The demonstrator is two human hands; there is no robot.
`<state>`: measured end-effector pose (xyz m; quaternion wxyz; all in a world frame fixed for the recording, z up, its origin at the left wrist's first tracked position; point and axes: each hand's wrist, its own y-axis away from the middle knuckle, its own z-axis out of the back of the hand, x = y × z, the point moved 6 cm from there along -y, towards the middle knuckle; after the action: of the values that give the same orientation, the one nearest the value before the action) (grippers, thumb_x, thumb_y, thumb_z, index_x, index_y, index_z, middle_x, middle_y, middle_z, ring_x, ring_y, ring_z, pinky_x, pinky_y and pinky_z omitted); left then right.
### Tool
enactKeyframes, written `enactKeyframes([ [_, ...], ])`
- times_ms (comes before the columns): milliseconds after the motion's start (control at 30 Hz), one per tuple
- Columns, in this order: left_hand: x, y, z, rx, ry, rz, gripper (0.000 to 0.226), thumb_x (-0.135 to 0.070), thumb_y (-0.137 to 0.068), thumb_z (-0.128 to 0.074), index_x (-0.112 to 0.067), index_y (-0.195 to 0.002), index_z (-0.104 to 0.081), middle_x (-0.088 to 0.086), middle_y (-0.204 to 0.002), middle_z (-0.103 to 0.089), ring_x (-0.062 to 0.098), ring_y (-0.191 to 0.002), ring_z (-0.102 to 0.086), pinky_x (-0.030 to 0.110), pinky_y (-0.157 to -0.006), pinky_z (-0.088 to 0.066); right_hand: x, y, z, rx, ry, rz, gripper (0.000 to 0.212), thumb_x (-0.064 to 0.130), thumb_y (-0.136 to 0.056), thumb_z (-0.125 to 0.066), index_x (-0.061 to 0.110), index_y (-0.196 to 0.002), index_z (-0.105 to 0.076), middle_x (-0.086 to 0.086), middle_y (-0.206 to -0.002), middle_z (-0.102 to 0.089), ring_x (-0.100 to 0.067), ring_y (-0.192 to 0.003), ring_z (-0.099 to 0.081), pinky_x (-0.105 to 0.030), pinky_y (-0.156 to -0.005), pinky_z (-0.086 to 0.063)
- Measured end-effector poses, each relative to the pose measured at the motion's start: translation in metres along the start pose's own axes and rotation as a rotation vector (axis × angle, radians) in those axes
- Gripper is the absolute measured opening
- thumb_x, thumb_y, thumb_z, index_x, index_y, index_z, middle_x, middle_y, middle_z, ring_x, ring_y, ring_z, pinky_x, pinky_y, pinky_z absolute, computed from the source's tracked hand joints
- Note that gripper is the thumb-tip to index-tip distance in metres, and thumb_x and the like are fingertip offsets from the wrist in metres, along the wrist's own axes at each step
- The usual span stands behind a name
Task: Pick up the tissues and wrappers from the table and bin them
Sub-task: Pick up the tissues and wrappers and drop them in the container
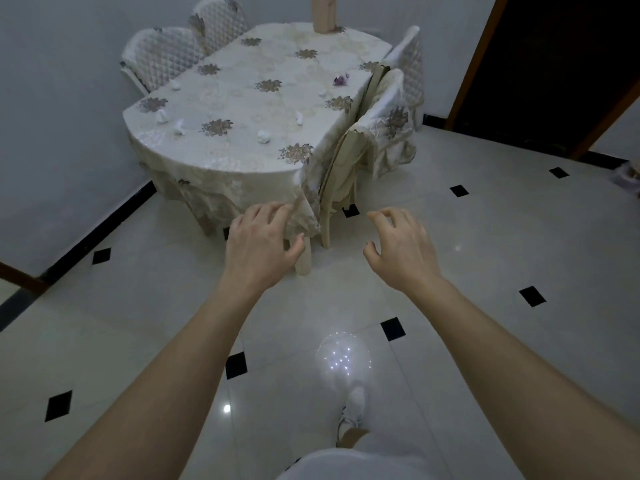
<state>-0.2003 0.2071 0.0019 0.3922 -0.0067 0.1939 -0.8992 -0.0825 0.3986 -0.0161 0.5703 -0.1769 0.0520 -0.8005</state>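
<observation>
Head view, and we start at the fingers point(273, 211): both sets loosely curled and spread, pinching nothing. Left hand point(259, 244) hangs over the floor at about 11 o'clock from frame centre, in front of the draped corner of the tablecloth; right hand point(401, 244) sits level with it at 1 o'clock, empty too, above bare tile. Neither touches anything.

Outward now, up at 12 o'clock, the worktop point(242, 74) under its flowered cloth carries the litter. White crumpled tissues near the front edge: one point(264, 136) closest to the hands, another point(179, 128) to its left, a third point(162, 116) by the left rim, a small one point(299, 117) to the right, one more point(175, 85) farther back. A purple wrapper point(341, 79) lies toward the far right, near the covered chair point(388, 123).

By my read, this is the approach, nothing collected yet. The next move calls for closing in on the worktop and pinching the nearest tissue. A pale container point(628, 176) shows at the 3 o'clock edge; whether that's the bin, I cannot tell.

Brands, labels, writing: none readable.
</observation>
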Motion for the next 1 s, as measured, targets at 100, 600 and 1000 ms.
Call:
enactKeyframes([
  [100,-0.011,-0.049,-0.022,0.009,-0.007,-0.003,0.053,-0.049,-0.084,-0.051,-0.018,-0.125,-0.060,0.002,-0.124,-0.063,0.026,-0.115,-0.056,0.043,-0.088,-0.045,-0.030,-0.045,-0.002,-0.002,-0.009,-0.002,0.043,0.023,-0.083,-0.061,0.011,-0.124,-0.058,-0.011,-0.119,-0.059,-0.029,-0.112,-0.053,-0.042,-0.087,-0.045],
  [600,0.004,-0.207,-0.099,0.038,0.000,0.091,0.050,-0.046,-0.082,-0.057,-0.019,-0.125,-0.060,0.000,-0.124,-0.063,0.024,-0.114,-0.056,0.042,-0.089,-0.047,-0.110,-0.207,-0.049,0.033,-0.046,0.019,0.040,0.021,-0.080,-0.065,0.011,-0.118,-0.061,-0.010,-0.113,-0.061,-0.030,-0.107,-0.055,-0.042,-0.084,-0.047],
  [1000,0.090,-0.371,-0.170,0.086,0.037,0.144,0.055,-0.049,-0.085,-0.044,-0.017,-0.127,-0.059,0.002,-0.129,-0.061,0.025,-0.119,-0.054,0.045,-0.091,-0.047,-0.115,-0.411,-0.111,0.081,-0.006,0.069,0.041,0.019,-0.081,-0.058,0.012,-0.122,-0.060,-0.009,-0.118,-0.059,-0.029,-0.114,-0.051,-0.045,-0.090,-0.045],
])
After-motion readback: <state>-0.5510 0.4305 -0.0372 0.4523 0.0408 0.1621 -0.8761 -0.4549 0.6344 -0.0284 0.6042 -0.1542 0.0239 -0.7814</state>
